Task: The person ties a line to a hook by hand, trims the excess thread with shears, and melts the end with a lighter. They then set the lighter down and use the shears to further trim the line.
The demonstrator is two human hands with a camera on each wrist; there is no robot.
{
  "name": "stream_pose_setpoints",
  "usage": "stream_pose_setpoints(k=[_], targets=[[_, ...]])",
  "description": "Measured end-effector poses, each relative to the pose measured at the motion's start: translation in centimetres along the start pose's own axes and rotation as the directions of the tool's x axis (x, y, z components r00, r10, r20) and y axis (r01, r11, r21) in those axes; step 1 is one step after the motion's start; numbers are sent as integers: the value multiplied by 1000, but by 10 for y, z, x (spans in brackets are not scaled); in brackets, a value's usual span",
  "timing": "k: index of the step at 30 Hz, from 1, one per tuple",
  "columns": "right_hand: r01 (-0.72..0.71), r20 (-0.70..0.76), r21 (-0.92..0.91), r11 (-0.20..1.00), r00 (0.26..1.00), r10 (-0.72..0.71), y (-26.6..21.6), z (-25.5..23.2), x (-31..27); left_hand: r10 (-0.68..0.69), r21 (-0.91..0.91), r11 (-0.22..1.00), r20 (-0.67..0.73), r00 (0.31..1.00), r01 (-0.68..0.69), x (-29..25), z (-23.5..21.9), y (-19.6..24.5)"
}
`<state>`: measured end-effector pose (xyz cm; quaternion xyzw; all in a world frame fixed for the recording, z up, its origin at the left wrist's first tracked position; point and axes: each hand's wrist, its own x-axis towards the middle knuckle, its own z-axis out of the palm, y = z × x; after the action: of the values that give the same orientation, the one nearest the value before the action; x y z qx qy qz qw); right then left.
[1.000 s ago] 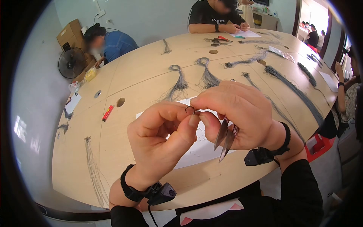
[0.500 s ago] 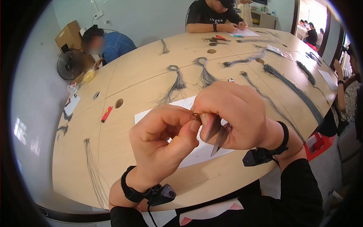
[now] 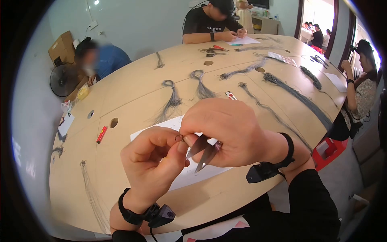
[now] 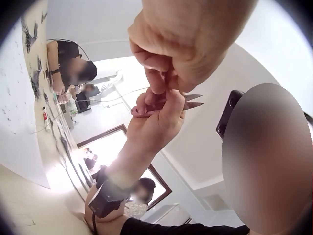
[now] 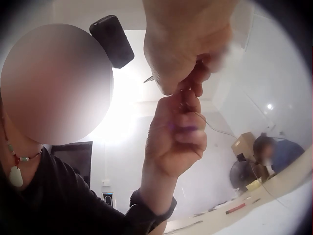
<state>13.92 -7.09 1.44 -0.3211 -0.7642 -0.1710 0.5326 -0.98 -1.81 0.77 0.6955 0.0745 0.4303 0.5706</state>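
Between thumb and forefinger my left hand (image 3: pixel 151 163) pinches a small dark hook (image 3: pixel 179 138), its curved end showing above the thumb. My right hand (image 3: pixel 225 131) meets it there, fingertips touching the left ones, and also holds small scissors (image 3: pixel 206 155) whose two blades stand apart, pointing down and left. In the left wrist view the blades (image 4: pixel 193 102) stick out past the right hand (image 4: pixel 159 120). A thin line (image 5: pixel 215 128) trails from the left hand (image 5: pixel 176 139) in the right wrist view. The hook's far end is hidden by fingers.
White paper (image 3: pixel 201 177) lies under the hands. Beyond are looped grey bundles (image 3: pixel 172 97), a long bundle (image 3: pixel 296 97), a red lighter (image 3: pixel 102 134) and several scissors (image 3: pixel 215 51). People sit around the table (image 3: pixel 133 101); a red stool (image 3: pixel 328 153) stands at right.
The head view has shifted, so hands and table appear farther left and lower. The right fingers have closed in over the hook beside the left thumb, and the scissor blades have swung with that hand.
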Motion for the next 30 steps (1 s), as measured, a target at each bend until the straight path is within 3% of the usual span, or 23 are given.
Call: stream_pose_setpoints(k=[3,6,10,16,17,19,25,30], targets=[[-13,104,-46,999,994,18,-5,-5,0,57,54,997,12,998,-58,-1,1,-2],[11,104,-55,998,995,-5,-5,-4,-1,81,130,988,36,996,-85,-1,-1,-3],[75,141,-112,991,988,-59,-5,-6,2,67,125,990,41,997,-72,0,0,-2],[64,188,-172,983,982,-31,-5,-11,2,75,49,996,58,995,-78,-1,0,3],[69,187,-170,983,982,-36,-5,-12,3,79,52,995,55,995,-81,0,-1,3],[-174,148,39,984,975,167,-7,-12,4,19,-17,1000,18,1000,-18,-1,-2,3],[-169,127,123,978,980,153,-10,-7,6,73,-17,997,23,997,-73,0,-5,-6],[-156,139,63,986,979,146,-8,-7,3,74,34,997,59,996,-76,1,-2,-5]])
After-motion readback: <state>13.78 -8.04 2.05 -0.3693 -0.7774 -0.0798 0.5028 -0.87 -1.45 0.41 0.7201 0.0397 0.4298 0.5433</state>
